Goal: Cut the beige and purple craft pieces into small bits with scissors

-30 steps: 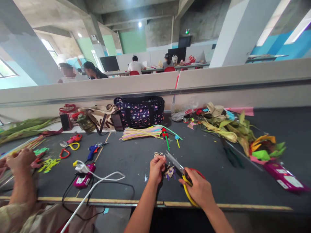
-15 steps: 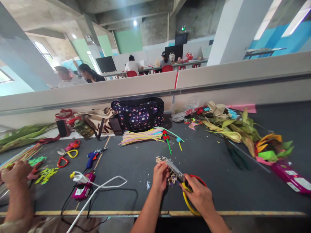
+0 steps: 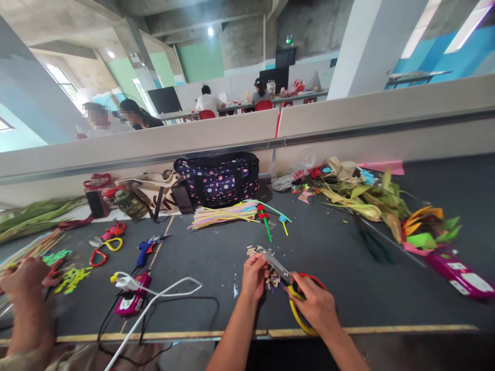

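Metal scissors with red and yellow handles are clasped by the right hand above small beige and purple pieces on the dark grey counter. By the blades, the left hand has its grip pressed together; whether anything is pinched cannot be told.

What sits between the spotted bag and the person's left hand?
In the head view, a bundle of coloured stems lies in front of the spotted bag, then small pale pieces lie just beyond the left hand.
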{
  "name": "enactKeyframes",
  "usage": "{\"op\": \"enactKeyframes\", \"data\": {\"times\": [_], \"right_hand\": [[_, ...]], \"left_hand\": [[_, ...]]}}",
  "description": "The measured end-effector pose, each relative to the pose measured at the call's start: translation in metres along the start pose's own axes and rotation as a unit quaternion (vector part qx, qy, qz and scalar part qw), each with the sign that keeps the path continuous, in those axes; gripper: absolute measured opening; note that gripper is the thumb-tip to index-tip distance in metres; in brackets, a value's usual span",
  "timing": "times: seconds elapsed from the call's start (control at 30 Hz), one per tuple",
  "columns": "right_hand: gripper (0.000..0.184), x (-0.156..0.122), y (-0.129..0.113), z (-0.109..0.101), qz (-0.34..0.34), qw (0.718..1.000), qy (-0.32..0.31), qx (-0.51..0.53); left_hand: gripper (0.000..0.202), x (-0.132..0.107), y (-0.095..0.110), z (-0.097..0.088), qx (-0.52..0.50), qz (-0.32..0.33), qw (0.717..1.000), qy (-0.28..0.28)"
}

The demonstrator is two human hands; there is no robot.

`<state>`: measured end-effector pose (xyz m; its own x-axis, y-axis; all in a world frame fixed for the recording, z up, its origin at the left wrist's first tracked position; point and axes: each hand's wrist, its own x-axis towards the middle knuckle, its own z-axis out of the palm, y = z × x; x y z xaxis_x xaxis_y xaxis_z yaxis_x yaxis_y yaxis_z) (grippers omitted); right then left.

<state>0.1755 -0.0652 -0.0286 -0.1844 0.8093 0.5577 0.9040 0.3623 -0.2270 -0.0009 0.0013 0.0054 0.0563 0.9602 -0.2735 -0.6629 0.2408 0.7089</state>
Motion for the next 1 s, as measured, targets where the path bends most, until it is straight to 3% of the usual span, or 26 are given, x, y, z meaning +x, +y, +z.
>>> {"op": "enactKeyframes", "data": {"times": [0.73,1.0], "right_hand": [[0.032,-0.001,0.005,0.0,0.011,0.998,-0.065,0.015],[0.03,0.008,0.003,0.003,0.1,0.992,-0.08,0.02]], "left_hand": [[0.028,0.004,-0.002,-0.004,0.025,-0.002,1.0,-0.013],[0.03,0.005,-0.001,-0.004,0.028,0.009,1.0,-0.001]]}}
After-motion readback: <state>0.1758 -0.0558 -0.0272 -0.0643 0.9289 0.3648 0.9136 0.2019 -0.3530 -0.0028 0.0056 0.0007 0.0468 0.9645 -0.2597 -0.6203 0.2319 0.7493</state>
